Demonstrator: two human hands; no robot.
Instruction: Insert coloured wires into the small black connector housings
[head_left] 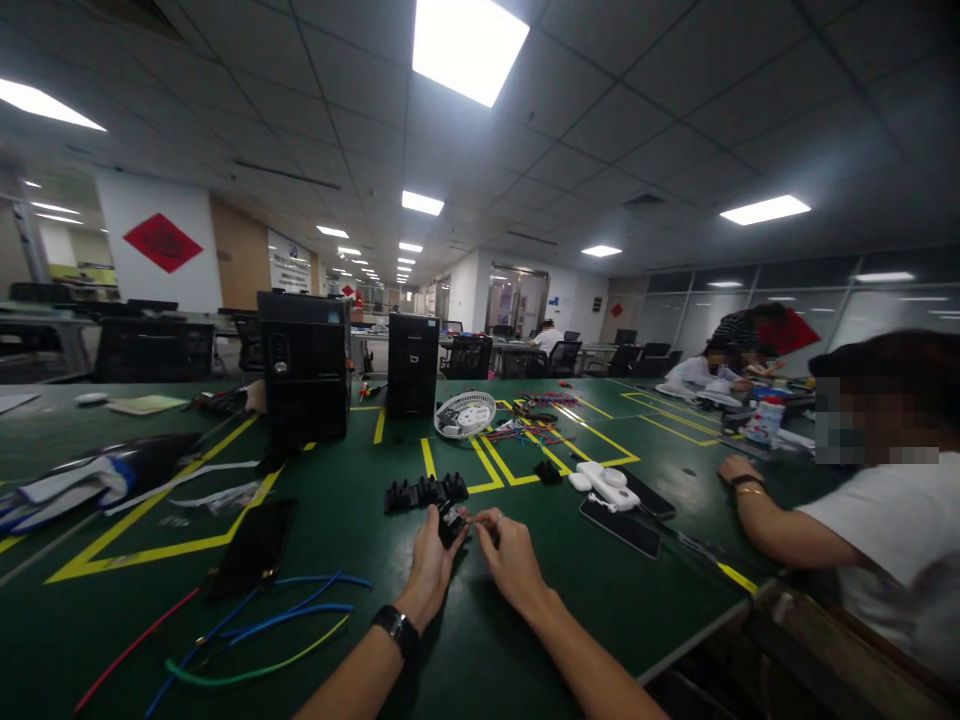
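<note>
My left hand [430, 558], with a black watch on its wrist, is closed round a small black block-shaped part [451, 522] that shows some metal. Close to its right side, my right hand [511, 556] has thumb and forefinger pinched together; anything between them is too small to make out. Just beyond my hands lies a row of black connector-like blocks [425, 492] on the green table [585, 620]. A similar small black piece [551, 470] sits farther right.
Blue, red and green-yellow wires [292, 612] lie at left near a dark phone [253, 545]. A white basket [465, 414], wire bundles [532, 425] and black boxes [304, 365] stand farther back. Phones [619, 527] and a white device [607, 484] lie right, near a seated person's arm [780, 525].
</note>
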